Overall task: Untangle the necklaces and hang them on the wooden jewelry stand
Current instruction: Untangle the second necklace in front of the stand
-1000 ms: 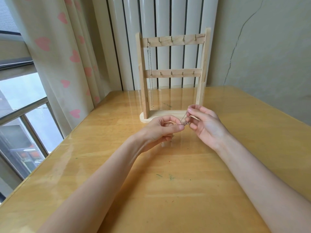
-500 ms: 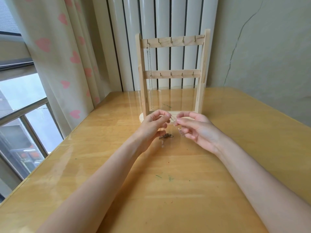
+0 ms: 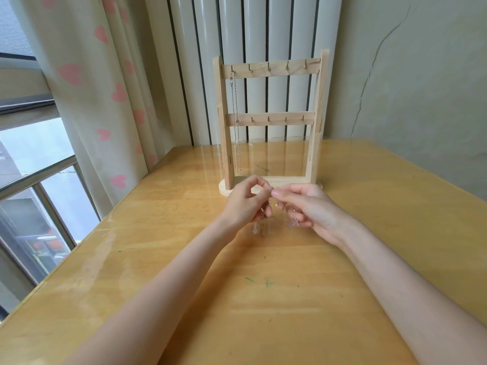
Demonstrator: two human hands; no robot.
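Note:
A wooden jewelry stand (image 3: 315, 133) with two rows of small hooks rises at the far side of the table. One silver chain necklace (image 3: 235, 122) hangs from its top left hook. Just in front of the stand's base, my left hand (image 3: 243, 204) and my right hand (image 3: 308, 206) meet fingertip to fingertip, each pinching a thin tangled necklace (image 3: 293, 223). A small clump of chain dangles under my right hand's fingers, and a blurred strand hangs below my left hand. The chain between the fingertips is too fine to make out.
The yellow wooden table (image 3: 263, 299) has a glossy top with a few small green marks near the middle. A window (image 3: 34, 180) and a heart-patterned curtain (image 3: 100, 101) border the left edge. White radiator pipes (image 3: 263, 35) and a wall stand behind the stand.
The tangled clump hung between my hands, then dropped under my left hand; now a clump dangles under my right hand. Both hands shifted slightly toward the stand, fingertips together.

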